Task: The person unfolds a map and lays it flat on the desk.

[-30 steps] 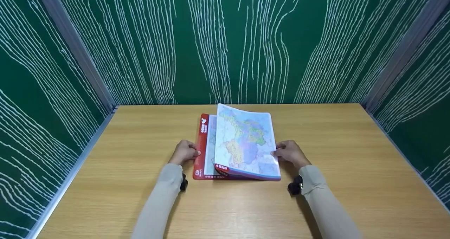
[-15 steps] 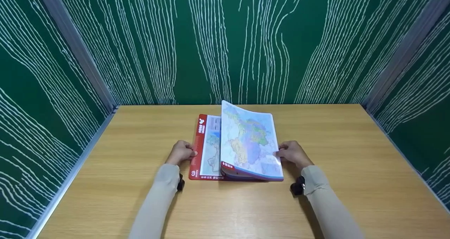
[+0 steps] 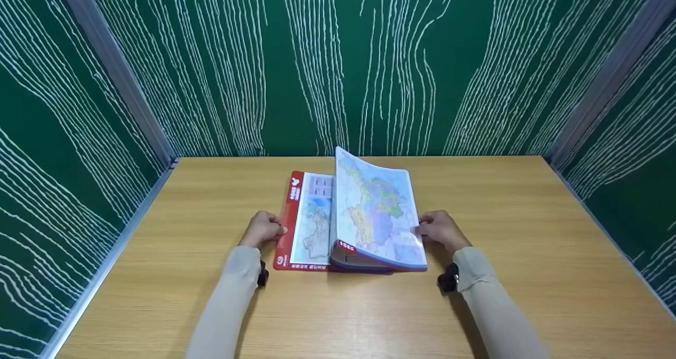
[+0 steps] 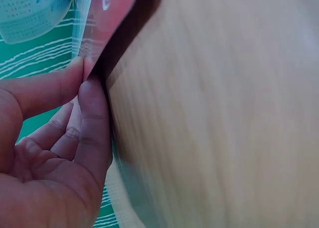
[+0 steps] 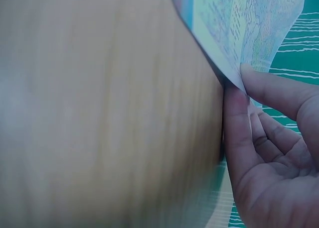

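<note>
A red-bordered map (image 3: 311, 232) lies on the table, its right part hidden under a second, pale blue map (image 3: 377, 211). The upper map's left edge bows upward, showing a dark gap beneath at the near corner. My left hand (image 3: 261, 228) pinches the red border of the lower map at its left edge; the left wrist view shows thumb and index finger (image 4: 93, 118) meeting on it. On the other side, my right hand (image 3: 441, 229) pinches the right edge of the upper map between thumb and index finger (image 5: 238, 123).
The wooden table (image 3: 338, 317) extends around the maps on all sides. Green panels (image 3: 296, 84) with white wavy lines stand behind and at both sides, joined by grey posts (image 3: 108, 58).
My left hand has moved left, drawing the lower map out so more of it shows. The upper map's left edge has risen and shifted right; my right hand moved slightly right.
</note>
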Demonstrator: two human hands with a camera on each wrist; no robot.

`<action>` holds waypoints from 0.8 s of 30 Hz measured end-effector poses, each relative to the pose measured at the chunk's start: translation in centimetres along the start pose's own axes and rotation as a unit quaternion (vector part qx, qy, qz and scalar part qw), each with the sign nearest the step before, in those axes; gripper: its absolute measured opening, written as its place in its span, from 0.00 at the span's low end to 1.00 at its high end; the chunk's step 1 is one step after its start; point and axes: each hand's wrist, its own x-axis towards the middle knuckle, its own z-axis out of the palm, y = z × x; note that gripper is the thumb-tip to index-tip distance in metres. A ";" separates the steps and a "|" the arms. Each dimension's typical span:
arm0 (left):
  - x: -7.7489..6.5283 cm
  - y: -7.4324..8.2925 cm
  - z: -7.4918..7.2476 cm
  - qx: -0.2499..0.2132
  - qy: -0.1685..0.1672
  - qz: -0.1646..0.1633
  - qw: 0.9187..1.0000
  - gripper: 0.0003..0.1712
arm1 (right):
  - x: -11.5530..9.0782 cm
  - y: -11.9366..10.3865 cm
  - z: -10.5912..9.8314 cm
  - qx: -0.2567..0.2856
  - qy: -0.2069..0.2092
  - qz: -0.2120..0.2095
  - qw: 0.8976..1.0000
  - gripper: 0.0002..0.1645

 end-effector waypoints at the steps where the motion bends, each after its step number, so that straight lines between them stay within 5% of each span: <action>1: 0.0 -0.1 -0.1 -0.002 0.002 -0.001 1.000 0.12 | 0.0 0.0 0.0 0.000 0.000 0.000 1.000 0.19; 15: 0.2 -0.7 -1.0 0.012 0.020 0.016 1.000 0.11 | 0.2 0.1 -0.3 0.013 -0.004 -0.012 1.000 0.25; 24: 0.0 -0.8 -1.7 0.008 0.016 -0.006 1.000 0.14 | 0.1 0.0 -0.4 0.007 -0.003 -0.002 1.000 0.27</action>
